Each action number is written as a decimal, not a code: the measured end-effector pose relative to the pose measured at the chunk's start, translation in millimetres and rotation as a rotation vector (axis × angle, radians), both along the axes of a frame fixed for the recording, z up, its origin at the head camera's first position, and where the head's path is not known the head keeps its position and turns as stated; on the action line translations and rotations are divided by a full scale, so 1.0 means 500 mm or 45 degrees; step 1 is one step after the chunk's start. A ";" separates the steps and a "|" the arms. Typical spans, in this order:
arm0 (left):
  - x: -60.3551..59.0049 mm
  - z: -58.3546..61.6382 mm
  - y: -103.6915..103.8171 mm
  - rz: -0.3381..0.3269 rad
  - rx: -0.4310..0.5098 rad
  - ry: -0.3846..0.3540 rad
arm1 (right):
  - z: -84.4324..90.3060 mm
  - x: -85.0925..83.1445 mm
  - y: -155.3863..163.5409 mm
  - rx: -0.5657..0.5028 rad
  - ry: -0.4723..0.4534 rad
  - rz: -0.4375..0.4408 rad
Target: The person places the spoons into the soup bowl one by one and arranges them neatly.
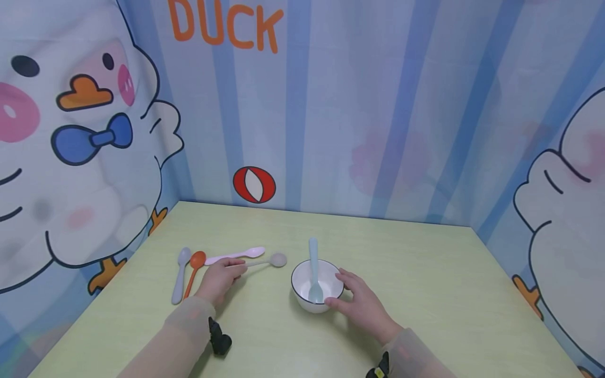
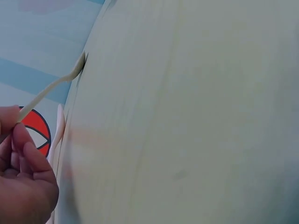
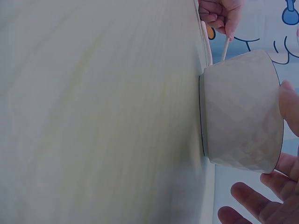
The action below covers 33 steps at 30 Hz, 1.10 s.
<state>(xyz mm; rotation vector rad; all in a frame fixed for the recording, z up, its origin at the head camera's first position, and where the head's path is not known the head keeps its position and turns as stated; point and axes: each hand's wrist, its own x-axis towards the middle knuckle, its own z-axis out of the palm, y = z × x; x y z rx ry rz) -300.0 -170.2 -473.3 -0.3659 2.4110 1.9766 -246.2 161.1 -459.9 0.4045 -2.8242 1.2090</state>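
My left hand (image 1: 221,278) pinches the handle of a grey-beige spoon (image 1: 278,260) between thumb and fingers. In the left wrist view that spoon (image 2: 77,69) points away from the fingertips, its bowl end close to the tabletop. A white bowl (image 1: 333,274) with a dark rim stands upright to the right of it. Inside the bowl leans a light blue spoon (image 1: 313,257), its handle rising above the far rim. At the bowl's right side, my right hand (image 1: 364,307) holds the rim with thumb and fingers; the right wrist view shows some lower fingers spread away from the bowl's wall (image 3: 240,112).
Left of the left hand lie a pale lavender spoon (image 1: 179,278) and an orange spoon (image 1: 197,259). A pink-lilac spoon (image 1: 255,252) lies behind that hand. The light yellow-green table (image 1: 435,283) ends at a printed blue striped cloth (image 1: 331,105) with cartoon ducks.
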 end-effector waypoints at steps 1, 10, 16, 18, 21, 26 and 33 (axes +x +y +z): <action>0.000 -0.001 -0.001 0.006 0.016 0.006 | 0.000 0.000 0.000 -0.003 -0.001 0.000; 0.005 -0.008 0.001 0.080 0.181 0.031 | -0.002 -0.002 0.000 -0.013 -0.002 0.003; 0.003 -0.007 0.007 0.064 0.295 0.031 | -0.002 0.000 0.000 -0.010 0.016 0.003; 0.003 -0.005 0.009 0.070 0.377 0.013 | -0.002 -0.001 0.000 -0.012 0.019 0.002; 0.005 -0.003 0.012 0.086 0.507 -0.017 | -0.002 -0.001 0.000 -0.018 0.025 0.006; 0.004 -0.006 0.017 0.130 0.638 -0.022 | -0.001 0.000 -0.001 -0.035 0.027 0.013; -0.001 -0.012 0.021 0.171 0.634 -0.001 | -0.001 0.000 0.000 -0.040 0.015 0.011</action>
